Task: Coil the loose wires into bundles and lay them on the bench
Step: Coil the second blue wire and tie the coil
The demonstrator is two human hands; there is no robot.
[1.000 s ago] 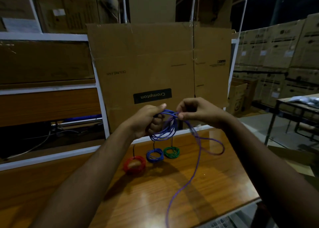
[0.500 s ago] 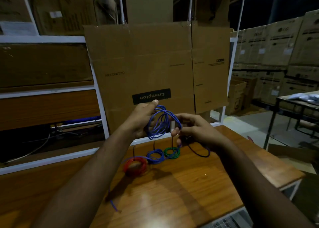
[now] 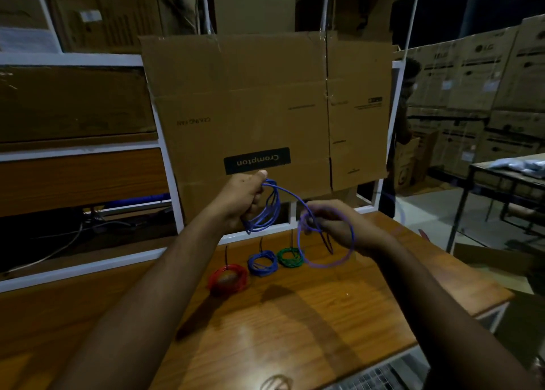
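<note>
Wire (image 3: 267, 209), blue, loose: being held above the tabletop (image 3: 295, 324) by both hands. Left hand (image 3: 241, 196) is gripping a bunch of loops, fingers closed round them. Right hand (image 3: 339, 227) is pinching the strand, fingers narrow, with one wide loop hanging around it. Coils lying on the tabletop below the wire, in a row: red coil (image 3: 227, 277) nearest the left hand's forearm, blue coil (image 3: 262, 262) in the middle, green coil (image 3: 290, 257) under the hanging loop. Cardboard box (image 3: 265, 100) is standing behind the wire.
</note>
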